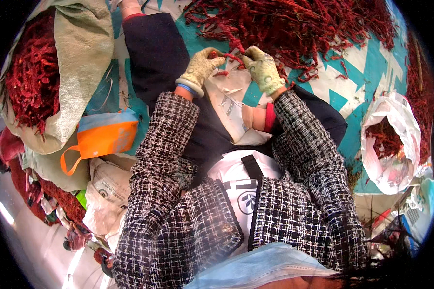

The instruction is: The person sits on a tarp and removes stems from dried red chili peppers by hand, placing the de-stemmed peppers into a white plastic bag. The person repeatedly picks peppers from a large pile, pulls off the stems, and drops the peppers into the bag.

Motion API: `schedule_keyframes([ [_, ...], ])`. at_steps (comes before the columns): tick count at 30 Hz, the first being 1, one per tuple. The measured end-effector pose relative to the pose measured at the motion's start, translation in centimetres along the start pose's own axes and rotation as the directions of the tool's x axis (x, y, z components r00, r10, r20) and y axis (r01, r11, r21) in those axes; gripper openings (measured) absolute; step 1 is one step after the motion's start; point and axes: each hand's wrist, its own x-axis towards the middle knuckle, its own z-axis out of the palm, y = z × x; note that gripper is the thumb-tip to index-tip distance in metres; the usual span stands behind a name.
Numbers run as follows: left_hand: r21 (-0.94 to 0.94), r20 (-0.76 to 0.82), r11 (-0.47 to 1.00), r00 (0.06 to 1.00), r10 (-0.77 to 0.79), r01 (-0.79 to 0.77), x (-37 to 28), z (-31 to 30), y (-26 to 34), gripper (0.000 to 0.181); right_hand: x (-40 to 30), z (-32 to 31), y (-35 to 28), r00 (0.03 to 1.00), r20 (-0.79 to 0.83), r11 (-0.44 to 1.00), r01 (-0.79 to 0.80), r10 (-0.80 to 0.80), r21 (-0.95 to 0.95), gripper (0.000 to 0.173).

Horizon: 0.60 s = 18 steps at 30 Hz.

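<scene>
Both my hands wear pale yellow work gloves and meet over a small piece of dark red, knobbly plant material that looks like a root or dried flower spike. My left hand [203,68] pinches one end of the red strand [235,57] between thumb and fingers. At its other end, my right hand [261,68] has its fingertips closed on it. Just beyond my hands lies a large heap of the same red strands [289,29]. Below my hands, a creased whitish sack [229,108] lies between my legs.
An open sack [85,47] full of red strands [32,79] stands at the left, above an orange and blue bag [108,135]. A white plastic bag [407,108] holding red material stands at the right. The teal and white sheet [350,76] lies beneath. Several people sit at the far lower left.
</scene>
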Motion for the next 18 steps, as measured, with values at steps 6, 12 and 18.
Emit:
schedule_keyframes([
  [6, -0.727, 0.265, 0.638, 0.961, -0.081, 0.254, -2.4, 2.8, 0.5, 0.006, -5.0, -2.8, -0.4, 0.983, 0.016, 0.888, -0.172, 0.183, 0.426, 0.015],
  [12, -0.571, 0.294, 0.815, 0.951, 0.096, 0.094, -3.0, 5.9, 2.7, 0.019, -7.2, -1.2, 1.1, 0.957, -0.109, 0.962, 0.262, -0.27, -0.08, 0.019],
  [18, -0.457, 0.202, 0.889, 0.973, 0.116, -0.011, -4.2, 7.2, 3.2, 0.031, -8.5, -1.1, 1.8, 0.872, -0.056, 0.853, 0.46, -0.486, -0.248, 0.02],
])
